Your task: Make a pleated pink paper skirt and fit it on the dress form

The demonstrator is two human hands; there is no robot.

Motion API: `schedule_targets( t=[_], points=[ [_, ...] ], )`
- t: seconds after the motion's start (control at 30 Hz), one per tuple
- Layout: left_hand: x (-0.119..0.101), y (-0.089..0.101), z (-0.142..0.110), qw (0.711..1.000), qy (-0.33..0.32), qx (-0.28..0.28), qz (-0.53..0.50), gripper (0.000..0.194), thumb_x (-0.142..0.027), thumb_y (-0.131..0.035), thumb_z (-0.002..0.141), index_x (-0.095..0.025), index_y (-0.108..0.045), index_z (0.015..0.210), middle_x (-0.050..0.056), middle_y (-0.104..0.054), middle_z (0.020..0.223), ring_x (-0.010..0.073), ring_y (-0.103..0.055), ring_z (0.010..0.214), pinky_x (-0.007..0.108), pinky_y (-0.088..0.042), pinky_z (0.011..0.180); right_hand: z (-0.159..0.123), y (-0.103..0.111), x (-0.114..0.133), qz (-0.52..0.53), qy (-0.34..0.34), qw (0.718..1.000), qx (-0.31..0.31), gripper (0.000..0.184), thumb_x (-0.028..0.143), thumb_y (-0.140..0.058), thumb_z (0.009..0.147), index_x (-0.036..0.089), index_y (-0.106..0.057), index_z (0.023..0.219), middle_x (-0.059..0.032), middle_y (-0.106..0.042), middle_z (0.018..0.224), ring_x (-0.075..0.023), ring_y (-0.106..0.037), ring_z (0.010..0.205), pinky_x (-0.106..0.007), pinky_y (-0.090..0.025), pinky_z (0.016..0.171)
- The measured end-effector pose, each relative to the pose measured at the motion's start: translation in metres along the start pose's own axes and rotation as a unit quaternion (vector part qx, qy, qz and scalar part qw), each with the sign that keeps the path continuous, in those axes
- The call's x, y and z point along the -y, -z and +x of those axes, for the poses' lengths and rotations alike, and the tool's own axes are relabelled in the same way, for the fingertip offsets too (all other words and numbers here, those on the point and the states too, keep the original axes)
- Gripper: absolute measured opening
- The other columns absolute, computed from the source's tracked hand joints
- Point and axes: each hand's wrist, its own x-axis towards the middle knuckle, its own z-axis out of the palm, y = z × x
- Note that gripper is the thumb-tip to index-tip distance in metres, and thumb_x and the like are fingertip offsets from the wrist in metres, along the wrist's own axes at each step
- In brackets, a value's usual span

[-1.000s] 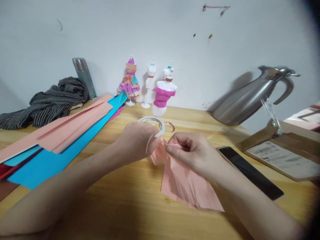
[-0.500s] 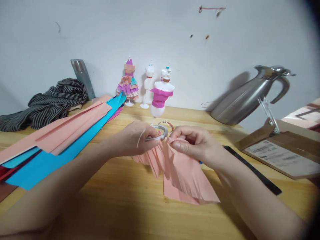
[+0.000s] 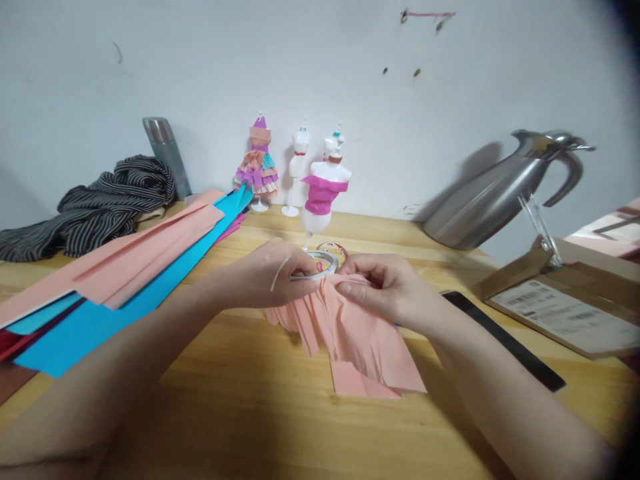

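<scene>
Pleated pink crepe paper (image 3: 375, 340) hangs between my two hands above the table, gathered along its upper edge. My left hand (image 3: 273, 273) is closed at the left end of the gathers, with a white roll of tape (image 3: 327, 265) by its fingers; its thumb presses the paper. My right hand (image 3: 387, 287) pinches the upper edge of the same paper between thumb and fingers. A flat pink piece (image 3: 357, 383) shows beneath the hanging part. Just beyond my hands stands a small white mannequin with a magenta wrap (image 3: 325, 193).
On the left lie pink and blue paper sheets (image 3: 145, 267) and a striped cloth (image 3: 115, 203) beside a bottle (image 3: 167, 157). A doll-sized ruffled dress form (image 3: 257, 163) stands at the back. A metal jug (image 3: 480, 193), a cardboard box (image 3: 570, 307) and a black strip (image 3: 505, 340) are on the right.
The lower right corner of the pink crepe paper has swung slightly left and up. My right hand has shifted a little left along the gathered edge; my left hand keeps its hold.
</scene>
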Motion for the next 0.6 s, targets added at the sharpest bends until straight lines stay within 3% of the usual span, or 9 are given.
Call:
schedule_targets(
  t=[0.33,0.6],
  points=[
    [0.0028,0.0002,-0.0029,0.999,-0.028,0.014,0.009,0.033,-0.016,-0.050,0.083,-0.016,-0.031,0.056,-0.006,-0.018,0.058,0.0077,-0.016,0.053,0.026,-0.013,0.049,-0.0080,-0.0017,0.0071,-0.170,0.047,0.984,-0.024,0.020,0.030,-0.055,0.084,0.018,-0.059,0.068,0.0032,-0.041,0.057,-0.0108,-0.037,0.055,-0.025,-0.029,0.052],
    [0.0047,0.0041,-0.0036,0.998,-0.048,0.039,0.018,0.033,-0.021,-0.050,0.086,-0.015,-0.036,0.056,-0.007,-0.023,0.055,0.0070,-0.017,0.051,0.026,-0.016,0.049,-0.0082,0.0061,0.0052,-0.133,0.058,0.989,0.009,0.025,0.030,-0.056,0.086,0.018,-0.055,0.064,0.0050,-0.033,0.058,-0.0093,-0.032,0.053,-0.024,-0.026,0.050]
  ],
)
